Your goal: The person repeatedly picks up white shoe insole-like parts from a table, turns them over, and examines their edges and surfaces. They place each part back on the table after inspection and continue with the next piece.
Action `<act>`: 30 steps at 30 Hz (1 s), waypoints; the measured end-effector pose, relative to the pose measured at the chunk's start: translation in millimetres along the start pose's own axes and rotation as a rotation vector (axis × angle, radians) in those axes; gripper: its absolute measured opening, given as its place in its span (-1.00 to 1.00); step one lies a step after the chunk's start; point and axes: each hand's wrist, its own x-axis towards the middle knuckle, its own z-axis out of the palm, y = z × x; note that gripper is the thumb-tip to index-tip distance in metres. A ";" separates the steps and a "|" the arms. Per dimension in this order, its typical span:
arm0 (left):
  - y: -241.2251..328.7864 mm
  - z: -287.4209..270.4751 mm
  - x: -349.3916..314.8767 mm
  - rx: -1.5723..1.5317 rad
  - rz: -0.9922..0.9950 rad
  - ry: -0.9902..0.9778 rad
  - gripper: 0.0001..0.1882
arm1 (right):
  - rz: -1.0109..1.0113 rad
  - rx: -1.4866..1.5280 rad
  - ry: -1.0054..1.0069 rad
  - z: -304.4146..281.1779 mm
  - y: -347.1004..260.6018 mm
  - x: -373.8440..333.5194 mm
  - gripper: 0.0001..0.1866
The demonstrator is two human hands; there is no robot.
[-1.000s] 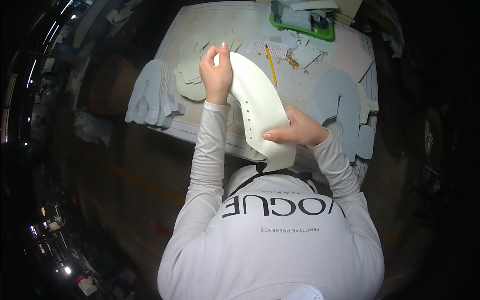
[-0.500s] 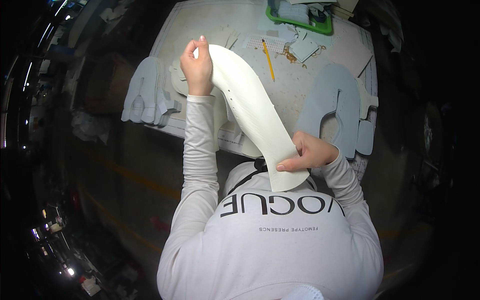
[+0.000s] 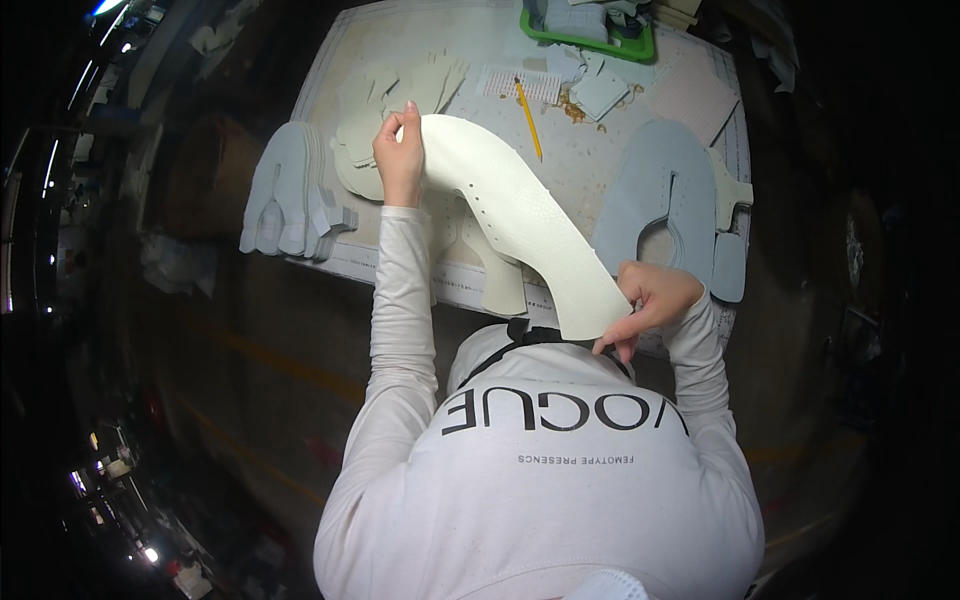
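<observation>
Both my hands hold a cream-white curved shoe-upper piece (image 3: 520,215) with a row of small punched holes, lifted above the work table (image 3: 600,165). My left hand (image 3: 400,160) pinches its far end over the table's left part. My right hand (image 3: 650,300) grips its near end close to my chest, at the table's front edge. The piece stretches between them, spread flat and tilted.
A stack of grey-blue cut pieces (image 3: 285,205) hangs over the table's left edge and another grey-blue stack (image 3: 670,200) lies at the right. Cream cut pieces (image 3: 400,90), a yellow pencil (image 3: 528,118), scraps and a green tray (image 3: 590,35) sit farther back. Dark floor surrounds the table.
The white piece has been spread out: my left hand moved away toward the far left, my right hand drew back toward my chest, so the piece now lies longer between them.
</observation>
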 end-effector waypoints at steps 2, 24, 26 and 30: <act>-13.6 -0.9 -9.0 0.023 -0.148 -0.119 -0.66 | -0.103 0.050 0.014 -7.2 0.0 -3.3 -0.82; 99.5 -10.2 -118.5 -0.334 -0.473 -0.594 -0.51 | -0.531 0.199 0.812 -3.1 -15.8 71.1 -0.63; 99.1 -14.4 -117.6 -0.347 -0.466 -0.600 -0.51 | -0.559 0.224 0.786 -2.3 -16.1 71.3 -0.62; 93.4 -18.3 -112.6 -0.334 -0.442 -0.612 -0.51 | -0.564 0.308 0.804 -0.7 -13.3 75.1 -0.59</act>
